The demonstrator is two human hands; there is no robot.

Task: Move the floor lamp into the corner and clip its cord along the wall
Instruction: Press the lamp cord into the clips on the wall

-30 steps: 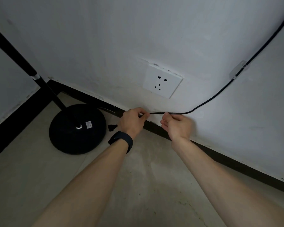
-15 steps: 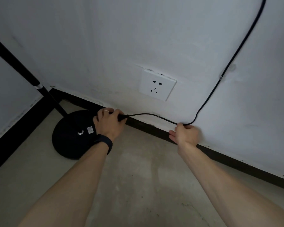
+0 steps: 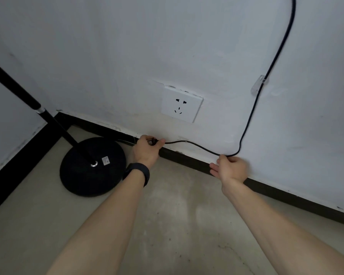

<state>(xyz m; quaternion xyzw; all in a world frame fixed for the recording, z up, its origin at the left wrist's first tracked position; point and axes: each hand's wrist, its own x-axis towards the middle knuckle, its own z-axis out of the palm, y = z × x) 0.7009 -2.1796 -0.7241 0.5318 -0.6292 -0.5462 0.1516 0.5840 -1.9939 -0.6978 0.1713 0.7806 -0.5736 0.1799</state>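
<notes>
The floor lamp's round black base (image 3: 91, 165) stands on the floor in the corner, its black pole (image 3: 28, 100) rising up to the left. Its black cord (image 3: 266, 72) comes down the white wall through a clear clip (image 3: 258, 86), bends near the skirting and runs left. My left hand (image 3: 147, 149), with a black wristband, is closed on the black plug at the cord's end, just above the skirting. My right hand (image 3: 229, 167) pinches the cord at its low bend with thumb and forefinger, the other fingers spread.
A white wall socket (image 3: 181, 104) sits on the wall above and between my hands. Black skirting (image 3: 197, 163) runs along both walls. The floor (image 3: 177, 225) is pale, stained concrete.
My left hand slid left along the cord, took the plug from the floor beside the base, and lifted it to the skirting. My right hand moved right along the cord to its bend.
</notes>
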